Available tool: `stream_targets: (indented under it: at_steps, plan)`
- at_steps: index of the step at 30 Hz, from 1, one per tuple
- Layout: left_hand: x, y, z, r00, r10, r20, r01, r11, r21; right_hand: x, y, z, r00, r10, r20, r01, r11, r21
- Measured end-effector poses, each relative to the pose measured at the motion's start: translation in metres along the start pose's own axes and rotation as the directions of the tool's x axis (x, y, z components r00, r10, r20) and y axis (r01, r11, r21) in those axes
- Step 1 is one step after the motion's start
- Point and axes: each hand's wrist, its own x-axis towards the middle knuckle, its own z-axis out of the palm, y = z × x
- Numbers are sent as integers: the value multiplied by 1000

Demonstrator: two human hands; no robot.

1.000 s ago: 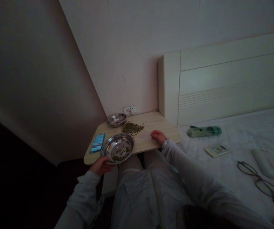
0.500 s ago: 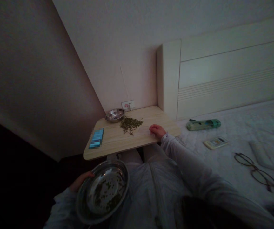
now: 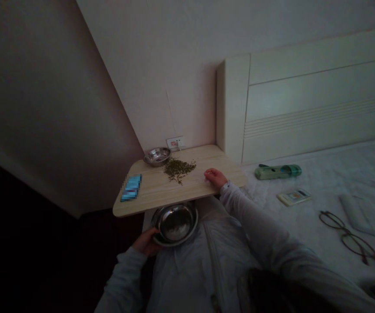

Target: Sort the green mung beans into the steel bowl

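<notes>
Hands, two. Left hand (image 3: pixel 147 242): gripping the rim of the near steel bowl (image 3: pixel 176 222), which sits at its two o'clock, over the lap; contents too dark to make out. Right hand (image 3: pixel 216 177): fingers curled, at the bench (image 3: pixel 157 191); whether they pinch anything is unclear. Near bowl at its seven to eight o'clock.

Green beans (image 3: pixel 178 168), one scattered heap, too many to count: right hand's nine o'clock, left hand's one o'clock.

Far steel bowl (image 3: pixel 157 156), one, at the heap's ten o'clock; blue-screened phone (image 3: pixel 131 188), one, at its eight.

Bed (image 3: pixel 330 182), from right hand: green case (image 3: pixel 277 171), one, three o'clock; eyeglasses (image 3: pixel 348 236), one pair, four o'clock.
</notes>
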Motion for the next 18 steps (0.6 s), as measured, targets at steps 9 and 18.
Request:
stream_targets:
  at_steps: [9,18]
  plan:
    - [8,-27,48,979,198,54,-194,979,-68,1,2,1,999,6,-52,-6,1000,9]
    - [29,-30,76,948,313,-65,-316,948,-38,3,7,-1,1000,-4,-13,5,998,67]
